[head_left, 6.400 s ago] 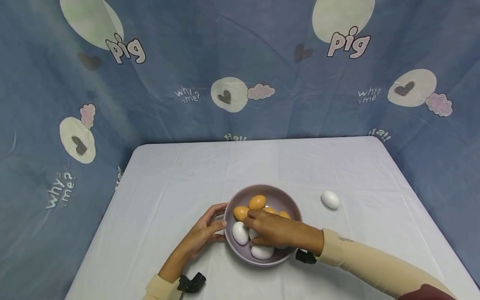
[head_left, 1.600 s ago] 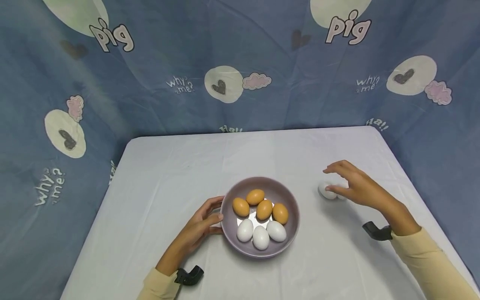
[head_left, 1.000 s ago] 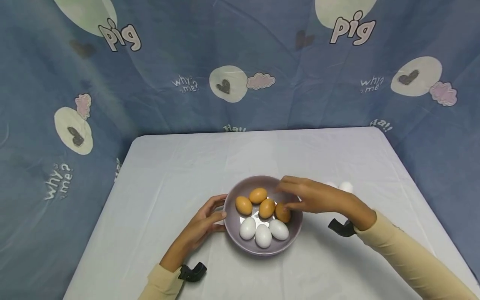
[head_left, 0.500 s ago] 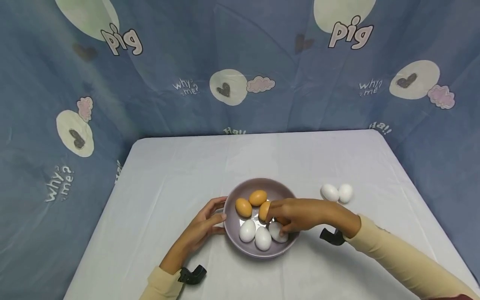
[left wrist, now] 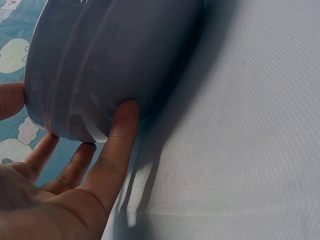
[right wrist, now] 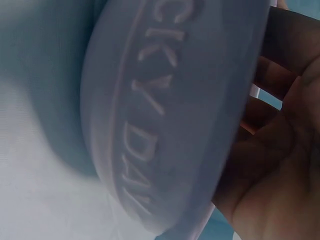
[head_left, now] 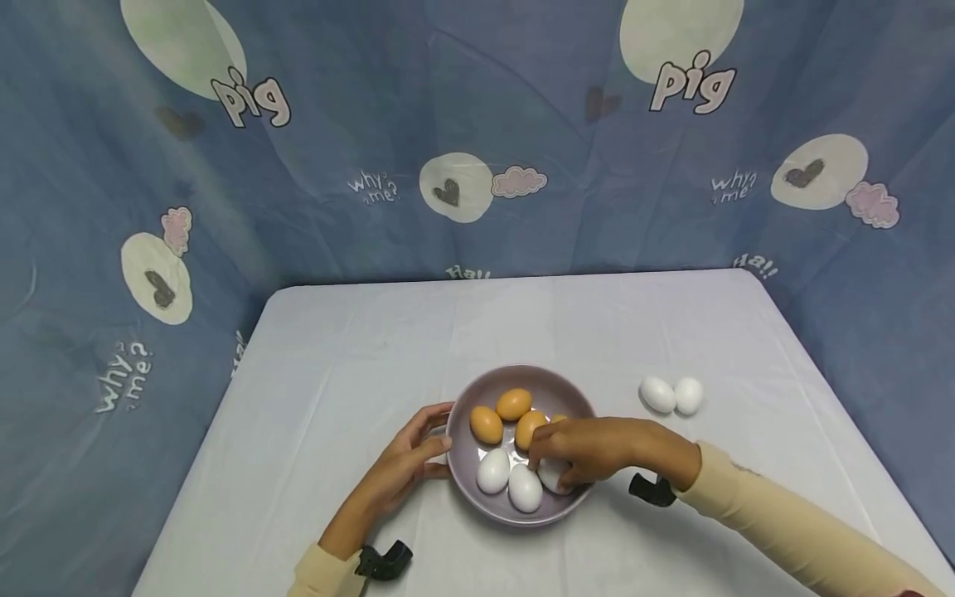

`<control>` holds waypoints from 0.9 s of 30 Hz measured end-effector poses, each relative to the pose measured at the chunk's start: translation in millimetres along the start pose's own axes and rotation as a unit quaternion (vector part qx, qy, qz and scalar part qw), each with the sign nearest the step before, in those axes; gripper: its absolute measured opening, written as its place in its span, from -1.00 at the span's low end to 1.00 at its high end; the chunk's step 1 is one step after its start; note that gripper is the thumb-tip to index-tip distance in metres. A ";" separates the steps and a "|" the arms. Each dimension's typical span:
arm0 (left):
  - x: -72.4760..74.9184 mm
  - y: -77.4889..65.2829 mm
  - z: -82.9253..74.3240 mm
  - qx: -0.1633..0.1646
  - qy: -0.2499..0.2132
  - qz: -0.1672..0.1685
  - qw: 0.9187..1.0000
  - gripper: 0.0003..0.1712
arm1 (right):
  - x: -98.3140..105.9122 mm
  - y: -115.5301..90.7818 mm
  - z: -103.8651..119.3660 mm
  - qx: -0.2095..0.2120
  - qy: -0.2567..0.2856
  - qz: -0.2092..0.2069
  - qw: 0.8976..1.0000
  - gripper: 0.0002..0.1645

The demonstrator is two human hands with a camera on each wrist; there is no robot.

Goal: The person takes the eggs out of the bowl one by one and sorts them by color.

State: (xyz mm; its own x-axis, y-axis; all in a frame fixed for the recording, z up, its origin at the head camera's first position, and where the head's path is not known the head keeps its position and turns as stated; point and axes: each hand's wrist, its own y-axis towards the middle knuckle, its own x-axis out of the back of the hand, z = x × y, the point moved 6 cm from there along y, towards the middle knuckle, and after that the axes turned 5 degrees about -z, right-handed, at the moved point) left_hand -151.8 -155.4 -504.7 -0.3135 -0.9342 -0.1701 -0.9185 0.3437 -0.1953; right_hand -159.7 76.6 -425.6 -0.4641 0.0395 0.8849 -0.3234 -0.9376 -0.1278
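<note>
A mauve bowl (head_left: 515,521) stands on the white-covered table, holding several orange eggs (head_left: 487,424) and white eggs (head_left: 525,487). My left hand (head_left: 399,458) steadies it from the left, fairly straight fingers touching the outer wall and thumb at the rim, as the left wrist view also shows. My right hand (head_left: 593,448) reaches over the right rim and grips a white egg (head_left: 551,475), thumb on one side and fingers on the other. That hand partly hides this egg and an orange egg (head_left: 559,419) behind it. The right wrist view shows raised letters on the bowl (right wrist: 150,100).
On the table right of the bowl lie two white eggs, one (head_left: 657,395) touching the other (head_left: 689,395). Behind the table (head_left: 373,348) hangs a blue printed cloth (head_left: 313,232). Each wrist carries a black camera mount (head_left: 384,561).
A second white egg now lies beside the first on the table. My right hand has come back from there into the bowl and taken hold of another white egg. My left hand stays put.
</note>
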 end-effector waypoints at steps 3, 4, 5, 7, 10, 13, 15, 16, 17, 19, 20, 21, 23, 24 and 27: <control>-1.0 -0.1 0.8 0.003 0.000 -0.002 1.000 -0.30 | -2.5 -1.1 0.3 0.005 0.000 -0.003 1.000 -0.58; -1.3 0.1 1.0 0.005 0.000 -0.003 1.000 -0.31 | -3.3 -1.4 0.3 0.006 0.000 -0.003 1.000 -0.57; -1.5 0.2 1.3 0.006 0.001 -0.004 1.000 -0.31 | -4.1 -1.6 0.2 0.008 0.000 -0.003 1.000 -0.57; -2.2 0.7 1.3 0.006 0.002 -0.004 1.000 -0.30 | -5.6 -1.8 0.2 0.011 0.000 -0.002 1.000 -0.56; -2.7 1.3 1.2 0.003 0.003 -0.004 1.000 -0.30 | -6.8 -1.2 0.6 0.016 0.002 0.001 1.000 -0.56; -2.3 1.1 1.6 0.005 0.003 -0.009 1.000 -0.30 | -7.4 -0.3 1.5 0.020 -0.002 0.006 1.000 -0.56; -2.0 0.7 1.7 0.008 0.002 -0.013 1.000 -0.30 | -7.7 0.1 2.1 0.022 -0.005 0.009 1.000 -0.56; -1.9 0.4 1.8 0.011 0.001 -0.015 1.000 -0.31 | -7.8 0.2 2.4 0.022 -0.005 0.010 1.000 -0.56; -1.9 0.1 1.5 0.013 0.001 -0.018 1.000 -0.31 | -7.8 0.1 2.5 0.021 -0.006 0.012 1.000 -0.56; -2.4 -0.5 0.4 0.014 -0.001 -0.019 1.000 -0.31 | -7.9 -0.2 2.6 0.019 -0.004 0.014 1.000 -0.56; -2.6 -0.7 -0.2 0.015 -0.002 -0.019 1.000 -0.31 | -8.0 -0.4 2.5 0.018 -0.004 0.014 1.000 -0.56; -2.7 -1.0 -0.9 0.016 -0.003 -0.020 1.000 -0.32 | -8.0 -0.7 2.3 0.017 -0.003 0.015 1.000 -0.56; -3.2 -1.2 -2.4 0.014 -0.002 -0.017 1.000 -0.31 | -7.7 -1.5 1.9 0.016 -0.005 0.014 1.000 -0.55; -3.5 -1.1 -2.9 0.013 -0.002 -0.016 1.000 -0.31 | -7.1 -2.0 1.8 0.016 -0.007 0.012 1.000 -0.55; -4.1 -0.4 -4.0 0.012 -0.001 -0.013 1.000 -0.31 | -3.3 -4.1 1.4 0.014 -0.013 0.005 1.000 -0.55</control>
State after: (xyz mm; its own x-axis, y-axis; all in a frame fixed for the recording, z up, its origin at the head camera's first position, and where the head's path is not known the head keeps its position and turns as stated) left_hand -151.1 -152.1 -500.1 -0.2890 -0.9427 -0.1667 -0.9204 0.3215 -0.2224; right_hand -155.7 79.9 -427.3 -0.4446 0.0214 0.8955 -0.2952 -0.9474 -0.1239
